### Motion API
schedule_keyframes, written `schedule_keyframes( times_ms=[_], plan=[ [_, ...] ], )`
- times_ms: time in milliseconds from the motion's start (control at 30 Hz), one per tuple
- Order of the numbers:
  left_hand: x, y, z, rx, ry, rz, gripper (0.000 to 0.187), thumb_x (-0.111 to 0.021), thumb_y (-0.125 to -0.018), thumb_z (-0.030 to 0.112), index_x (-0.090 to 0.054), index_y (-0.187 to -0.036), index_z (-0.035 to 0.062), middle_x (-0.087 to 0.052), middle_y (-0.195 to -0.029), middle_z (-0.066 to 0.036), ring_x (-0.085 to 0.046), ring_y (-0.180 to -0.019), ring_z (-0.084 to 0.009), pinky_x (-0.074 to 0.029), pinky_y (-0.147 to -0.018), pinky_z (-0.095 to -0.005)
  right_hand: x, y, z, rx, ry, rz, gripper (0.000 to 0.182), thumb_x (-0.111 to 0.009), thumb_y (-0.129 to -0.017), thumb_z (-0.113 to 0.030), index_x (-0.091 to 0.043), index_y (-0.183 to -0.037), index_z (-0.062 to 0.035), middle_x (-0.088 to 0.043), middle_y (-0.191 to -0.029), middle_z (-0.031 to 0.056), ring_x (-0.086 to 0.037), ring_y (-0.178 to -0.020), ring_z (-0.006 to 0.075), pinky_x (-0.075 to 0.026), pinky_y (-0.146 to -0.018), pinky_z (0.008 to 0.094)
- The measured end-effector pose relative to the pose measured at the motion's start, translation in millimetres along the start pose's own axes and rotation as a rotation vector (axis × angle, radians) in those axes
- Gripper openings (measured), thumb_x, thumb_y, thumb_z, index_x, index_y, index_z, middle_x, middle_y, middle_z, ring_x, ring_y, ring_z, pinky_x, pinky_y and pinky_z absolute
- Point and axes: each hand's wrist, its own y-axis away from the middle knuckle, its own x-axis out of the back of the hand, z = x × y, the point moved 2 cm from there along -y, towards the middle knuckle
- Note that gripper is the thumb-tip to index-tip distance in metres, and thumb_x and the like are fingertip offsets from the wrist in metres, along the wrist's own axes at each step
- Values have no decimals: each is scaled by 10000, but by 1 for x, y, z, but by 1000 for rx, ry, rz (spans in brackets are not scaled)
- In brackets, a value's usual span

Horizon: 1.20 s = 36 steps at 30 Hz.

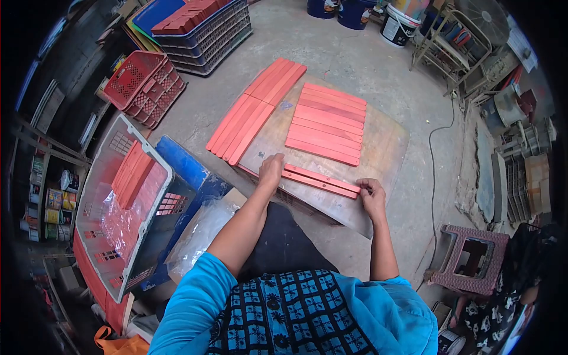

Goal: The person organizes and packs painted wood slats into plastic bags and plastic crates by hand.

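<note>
Two narrow red-painted wooden slats (322, 184) lie side by side near the front edge of the work board (384, 139), small dark holes showing along them. My left hand (272, 169) is closed at their left ends. At the right ends, the fingers of my right hand (371, 194) pinch the slats. Just beyond them, a row of red slats (326, 123) lies edge to edge. To the left, more red slats (257, 109) are laid in two adjoining groups. The undersides of the held slats are hidden.
A grey crate (121, 260) with red slats and clear plastic stands at left, beside a blue panel (183, 168). Red crates (145, 89) and stacked dark crates (204, 44) are farther back. A stool (470, 257) and a floor cable (433, 171) are at right.
</note>
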Motion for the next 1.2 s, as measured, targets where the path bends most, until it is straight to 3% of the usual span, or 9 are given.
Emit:
schedule_keyframes(
  times_ms=[100, 200, 367, 467, 667, 800, 900, 967, 1200],
  plan=[
    [-8, -19, 9, -205, 122, 198, 543, -474, -836, 355, -529, -1225, -19, -587, -1156, -146, -516, -1085, -246, -355, -958, -307, -14, -23, 14, 49, 76, 141, 223, -572, -841, -78, -654, -1036, -6, -644, -917, 118, -616, -803, 143, -491, -712, 269],
    [-25, -38, 3, -110, 429, 92, 594, -467, -848, 373, -458, -1314, 4, -564, -1205, -155, -474, -1167, -268, -304, -1012, -351, -19, -45, 6, -116, -5, 79, 248, -572, -856, -93, -642, -1076, 0, -654, -872, 99, -617, -751, 126, -495, -685, 258],
    [-8, -20, 11, -5, 466, -44, 507, -455, -865, 401, -545, -1189, 23, -596, -1115, -118, -498, -1110, -210, -318, -981, -357, -23, -47, 18, -142, -210, 67, 100, -617, -803, -35, -651, -882, 18, -650, -727, 86, -612, -644, 122, -496, -645, 269],
    [-4, -6, 9, 32, 504, -72, 437, -459, -866, 401, -586, -1062, 32, -611, -1053, -91, -530, -1028, -173, -346, -932, -325, -16, -28, 7, -86, -233, 82, 52, -611, -777, 26, -628, -824, 10, -653, -810, 71, -607, -707, 115, -490, -687, 255],
    [0, -12, 6, 73, 276, -140, 432, -465, -868, 389, -579, -1055, 17, -607, -1064, -93, -541, -1017, -183, -380, -905, -323, -7, -15, 21, 77, -254, -106, 147, -561, -785, 41, -622, -918, 29, -621, -970, 102, -609, -863, 159, -480, -771, 262],
    [-5, -31, 26, -64, 491, -35, 521, -461, -870, 387, -514, -1208, -6, -536, -1209, -120, -481, -1125, -207, -340, -987, -341, -14, -41, 22, -5, -116, 125, 172, -551, -838, -23, -622, -985, 30, -621, -962, 109, -602, -846, 152, -483, -738, 264],
    [-16, -55, 23, 37, 576, -120, 563, -455, -874, 386, -464, -1281, -4, -474, -1290, -116, -442, -1166, -211, -293, -1036, -348, -25, -69, 35, -94, -54, 156, 189, -556, -864, -51, -615, -1025, 27, -621, -944, 92, -590, -790, 119, -490, -680, 257],
    [-15, -47, 31, 61, 563, -165, 550, -445, -880, 386, -472, -1272, 2, -492, -1270, -101, -448, -1159, -196, -288, -1036, -338, -22, -71, 7, -335, -198, 63, 200, -586, -831, -35, -618, -1018, 27, -620, -939, 118, -608, -881, 140, -497, -761, 283],
    [-4, -11, 13, -14, 463, -292, 452, -431, -903, 337, -544, -1184, 2, -568, -1135, -64, -514, -1053, -142, -373, -944, -278, -7, -40, 23, -123, -313, 59, 272, -583, -782, 66, -609, -1048, 21, -607, -873, 60, -567, -788, 114, -485, -750, 240]
  ],
)
